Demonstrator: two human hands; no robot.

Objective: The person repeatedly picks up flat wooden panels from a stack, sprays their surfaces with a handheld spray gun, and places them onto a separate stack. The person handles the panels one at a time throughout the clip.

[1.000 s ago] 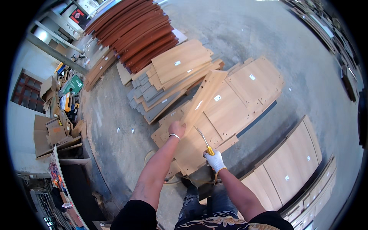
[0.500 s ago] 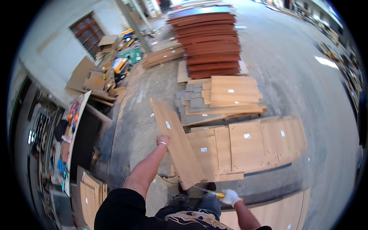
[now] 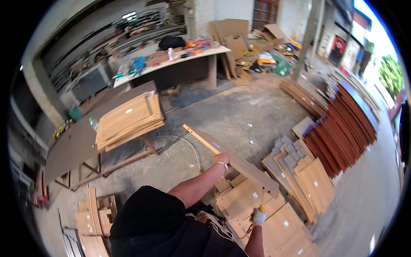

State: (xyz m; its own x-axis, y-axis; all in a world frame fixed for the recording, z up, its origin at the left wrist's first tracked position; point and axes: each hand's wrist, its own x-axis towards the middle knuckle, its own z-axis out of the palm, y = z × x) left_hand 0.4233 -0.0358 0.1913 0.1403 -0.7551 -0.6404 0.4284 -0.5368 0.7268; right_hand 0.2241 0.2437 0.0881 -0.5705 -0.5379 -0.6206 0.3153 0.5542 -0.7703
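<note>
View swung left since last frame. Left hand [image 3: 221,159] still grips board [image 3: 245,168] by its edge; gloved right hand [image 3: 258,217], near board's right end, clenched around yellow-handled tool [image 3: 261,208]. Carton [image 3: 276,31] well beyond left hand; contents indistinct.

Text: none legible. White labels [image 3: 255,195] are affixed to the near panel stack [image 3: 238,203], the adjacent panel stack [image 3: 317,198], and the top wood-grain panel [image 3: 122,122] on the dark desk [image 3: 72,147]; their print is too small to read.
</note>
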